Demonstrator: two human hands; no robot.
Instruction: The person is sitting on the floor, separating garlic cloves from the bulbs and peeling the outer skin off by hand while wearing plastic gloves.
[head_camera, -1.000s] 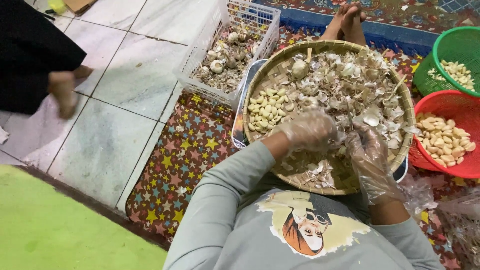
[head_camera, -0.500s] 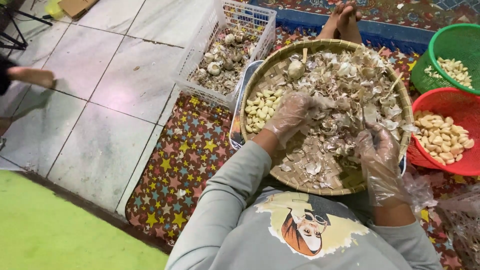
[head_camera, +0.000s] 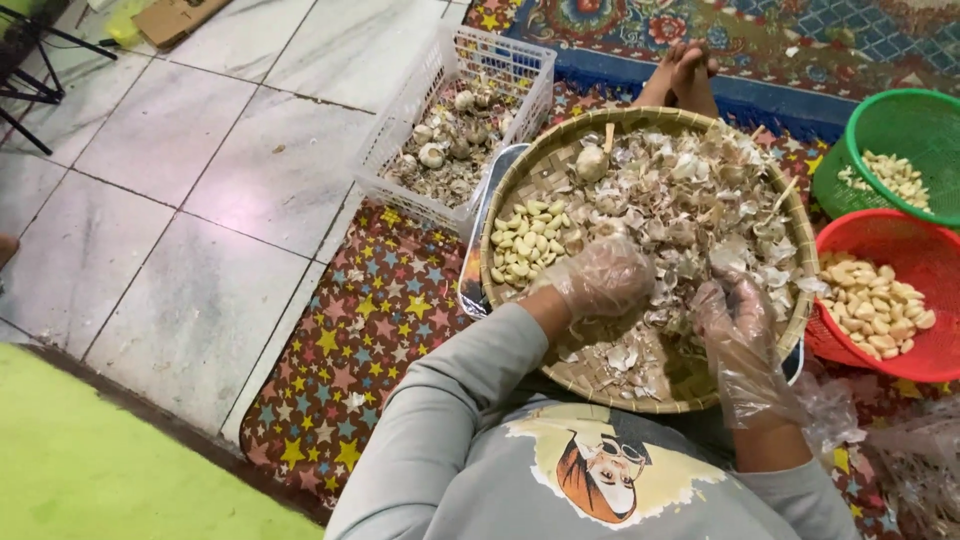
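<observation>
The floor (head_camera: 200, 200) is pale marble-patterned tile, with a dark star-print mat (head_camera: 350, 330) near the person and a patterned carpet (head_camera: 790, 40) at the far side. A round woven tray (head_camera: 560, 170) rests on the person's lap, heaped with papery garlic skins (head_camera: 700, 200); a cluster of peeled cloves (head_camera: 525, 240) lies at its left edge. Both hands wear clear plastic gloves. The left hand (head_camera: 603, 277) is curled loosely over the skins; whether its grip holds anything, I cannot tell. The right hand (head_camera: 735, 320) pinches among the skins, its contents hidden. A white basket (head_camera: 520, 70) of whole bulbs sits far left; a red basket (head_camera: 870, 230) and a green basket (head_camera: 900, 110) of cloves sit right.
</observation>
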